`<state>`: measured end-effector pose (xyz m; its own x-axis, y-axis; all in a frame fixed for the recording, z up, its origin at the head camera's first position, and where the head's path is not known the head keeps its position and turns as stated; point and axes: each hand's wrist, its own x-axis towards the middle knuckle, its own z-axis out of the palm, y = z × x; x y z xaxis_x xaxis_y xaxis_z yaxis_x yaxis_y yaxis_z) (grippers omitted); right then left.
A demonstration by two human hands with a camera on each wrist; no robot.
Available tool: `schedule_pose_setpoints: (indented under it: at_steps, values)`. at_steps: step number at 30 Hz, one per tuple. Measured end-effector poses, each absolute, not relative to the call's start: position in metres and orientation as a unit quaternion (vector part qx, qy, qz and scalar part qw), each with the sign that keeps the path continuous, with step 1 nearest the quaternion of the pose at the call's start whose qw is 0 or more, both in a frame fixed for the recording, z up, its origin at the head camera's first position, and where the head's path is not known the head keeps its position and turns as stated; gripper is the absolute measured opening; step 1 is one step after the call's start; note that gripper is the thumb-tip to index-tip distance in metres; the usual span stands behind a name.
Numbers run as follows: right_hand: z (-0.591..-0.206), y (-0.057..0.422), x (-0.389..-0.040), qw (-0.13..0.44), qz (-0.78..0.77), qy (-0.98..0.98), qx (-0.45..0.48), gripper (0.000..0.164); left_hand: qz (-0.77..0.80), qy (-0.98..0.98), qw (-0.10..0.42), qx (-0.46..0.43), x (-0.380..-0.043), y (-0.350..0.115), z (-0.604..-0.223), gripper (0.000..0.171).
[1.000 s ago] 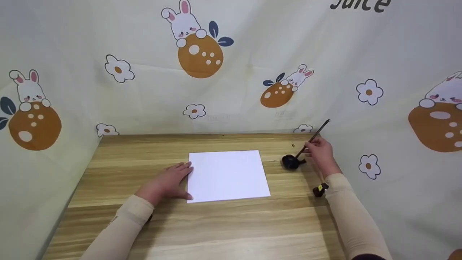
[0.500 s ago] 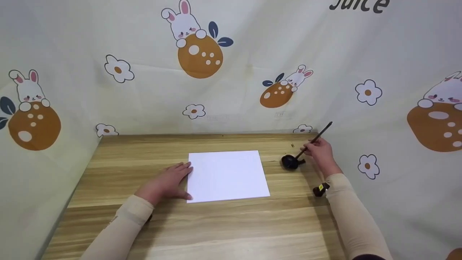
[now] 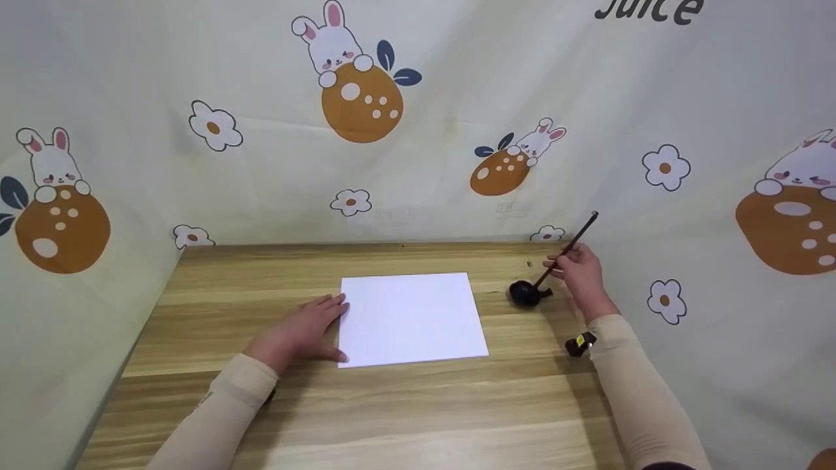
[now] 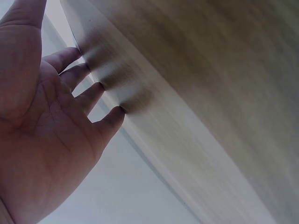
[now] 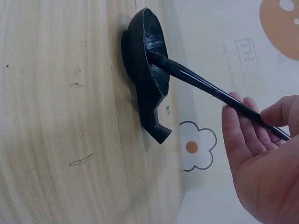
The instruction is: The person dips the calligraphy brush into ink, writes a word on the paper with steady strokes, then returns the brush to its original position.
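Observation:
A sheet of white paper [image 3: 413,320] lies on the wooden table. My left hand [image 3: 300,333] rests at its left edge, fingertips and thumb on the paper's margin and fingers spread; the left wrist view shows the palm [image 4: 56,126] and straight fingers. On the right, my right hand [image 3: 581,277] pinches a dark writing brush [image 3: 577,239] between thumb and fingers. The brush slants down into a black ink dish [image 3: 522,294] with a short bent handle. In the right wrist view the brush head [image 5: 158,59] sits inside the dish [image 5: 140,51], its bristles partly hidden by the rim.
A small dark bottle [image 3: 577,344] with a yellow label stands beside the right sleeve. Behind the table hangs a printed cloth [image 3: 274,170] with rabbits and flowers, and it also lines both sides. Small dark marks [image 5: 81,160] spot the tabletop.
The brush's upper end dips slightly right, then rises back up and left, while its tip stays in the dish. The right fingers shift a little. Left hand and paper stay put.

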<state>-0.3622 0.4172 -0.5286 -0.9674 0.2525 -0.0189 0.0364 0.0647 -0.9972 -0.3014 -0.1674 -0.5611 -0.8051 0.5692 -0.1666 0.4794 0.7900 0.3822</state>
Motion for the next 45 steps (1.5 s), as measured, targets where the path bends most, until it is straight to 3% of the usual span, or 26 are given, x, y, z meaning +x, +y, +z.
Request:
schedule_pose_setpoints:
  at_steps: [21, 45]
  values:
    - [-0.53, 0.407, -0.361, 0.186, 0.598, -0.779, -0.03, 0.014, 0.167, 0.933, 0.12, 0.296, -0.303, -0.17, -0.565, 0.114]
    - [-0.511, 0.402, -0.353, 0.175, 0.584, -0.792, -0.035, 0.021, 0.165, 0.934, 0.133, 0.287, -0.302, -0.17, -0.563, 0.115]
